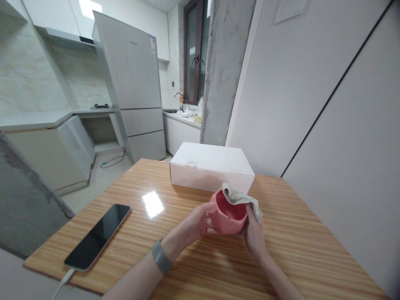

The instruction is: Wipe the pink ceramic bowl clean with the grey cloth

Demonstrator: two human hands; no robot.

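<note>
A pink bowl-like container (229, 223) is tilted above the wooden table, its opening showing. My left hand (200, 221) grips it from the left side, fingers wrapped round the wall; a grey band sits on that wrist. On the right, my right hand (254, 233) pinches a light grey cloth (240, 198) against the container. The cloth lies over the far and right part of the rim and hangs down past my right fingers. Part of those fingers is hidden behind the container and cloth.
A closed white box (212, 164) stands on the wooden table (131, 241) just beyond the container. At the left lies a black phone (98, 237) with a white cable (64, 281) plugged in. A wall borders the table's right side; a fridge (131, 75) stands farther back.
</note>
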